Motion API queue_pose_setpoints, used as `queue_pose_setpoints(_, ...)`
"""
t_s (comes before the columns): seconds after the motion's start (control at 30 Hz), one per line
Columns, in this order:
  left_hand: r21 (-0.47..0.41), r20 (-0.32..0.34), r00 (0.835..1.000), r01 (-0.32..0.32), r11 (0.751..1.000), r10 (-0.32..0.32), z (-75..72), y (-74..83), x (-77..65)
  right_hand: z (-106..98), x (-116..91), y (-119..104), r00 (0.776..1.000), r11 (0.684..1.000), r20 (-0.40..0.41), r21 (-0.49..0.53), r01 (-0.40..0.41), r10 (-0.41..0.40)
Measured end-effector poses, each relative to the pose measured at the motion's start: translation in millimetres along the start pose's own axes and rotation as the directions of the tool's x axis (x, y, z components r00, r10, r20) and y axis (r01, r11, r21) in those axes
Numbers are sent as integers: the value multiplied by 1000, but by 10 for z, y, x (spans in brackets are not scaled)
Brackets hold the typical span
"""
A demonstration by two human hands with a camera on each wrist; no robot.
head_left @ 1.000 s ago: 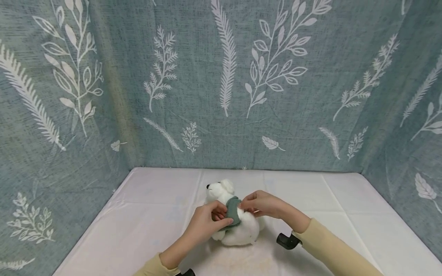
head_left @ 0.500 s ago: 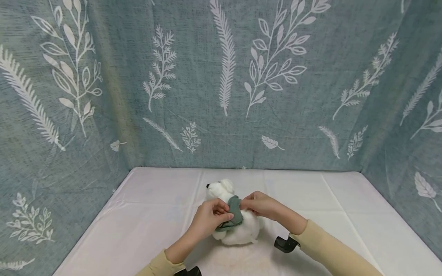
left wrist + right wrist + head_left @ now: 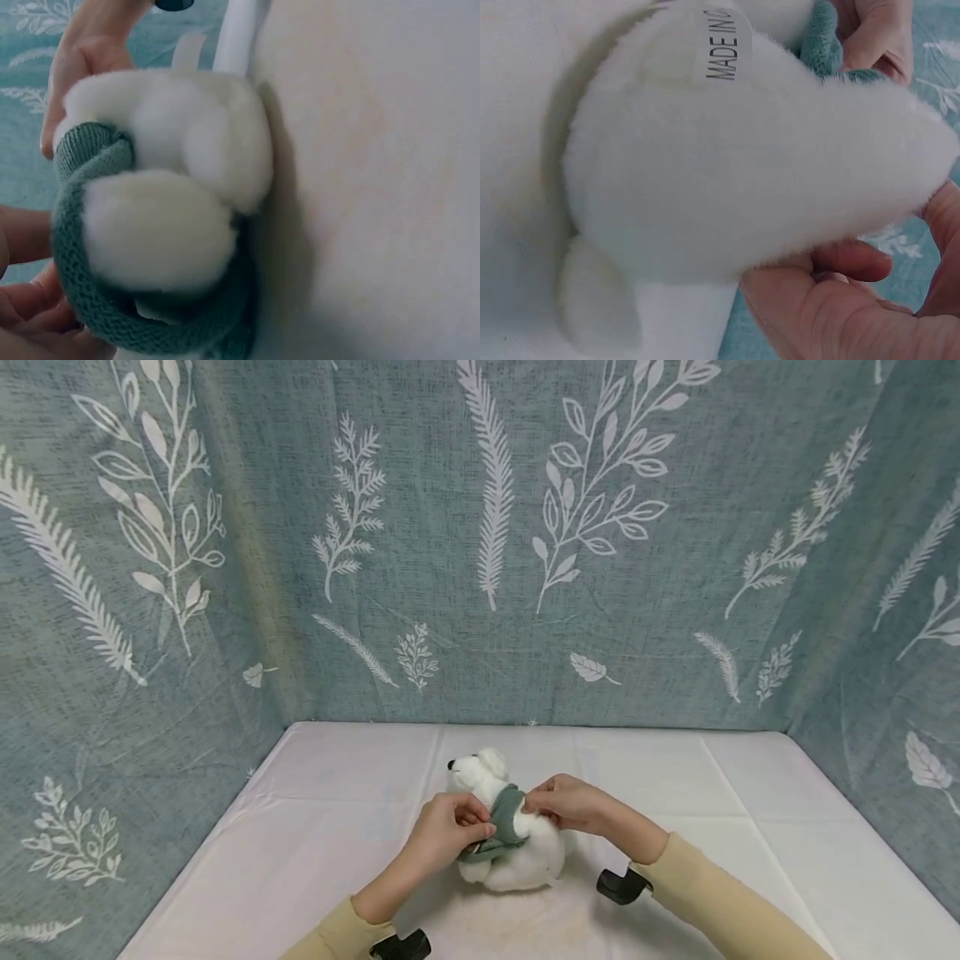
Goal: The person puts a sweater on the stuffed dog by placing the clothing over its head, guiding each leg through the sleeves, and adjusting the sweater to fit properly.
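A white plush animal (image 3: 525, 864) with a black nose sits on the table, its head turned to the left. Around its upper body is a green knitted garment (image 3: 504, 817), like a small sweater. My left hand (image 3: 442, 831) pinches this knit at the toy's front. At the toy's back, my right hand (image 3: 573, 803) holds the plush body between thumb and fingers; the fingertips are partly hidden. The left wrist view shows a rolled green knit band (image 3: 71, 247) circling a white furry part. In the right wrist view a printed label (image 3: 724, 45) sticks out of the fur.
A white cloth with creases covers the table (image 3: 360, 768). Blue-green fabric (image 3: 435, 552) with white leaf prints hangs behind it and at both sides. Black wrist mounts (image 3: 624, 887) sit at both sleeves.
My left hand has drawn the green knit down and to the left, baring more white fur by my right hand. The right hand and the toy have hardly moved.
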State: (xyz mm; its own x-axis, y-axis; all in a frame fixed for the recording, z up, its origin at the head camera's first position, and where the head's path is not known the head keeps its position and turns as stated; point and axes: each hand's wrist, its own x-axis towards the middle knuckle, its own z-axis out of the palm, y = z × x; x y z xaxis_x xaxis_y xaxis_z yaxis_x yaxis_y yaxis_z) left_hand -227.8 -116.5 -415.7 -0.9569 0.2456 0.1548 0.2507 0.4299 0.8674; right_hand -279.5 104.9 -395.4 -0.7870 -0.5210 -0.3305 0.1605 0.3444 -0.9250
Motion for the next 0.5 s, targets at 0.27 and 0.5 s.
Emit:
queue_pose_setpoints(0.27,42,-93,995,-20,999,24,-15,-79,58,-76,0,-16,996,994,68,89,-58,52)
queue_pose_setpoints(0.5,66,-159,986,-37,997,47,1,11,196,-96,-50,-56,996,993,79,105,-60,52)
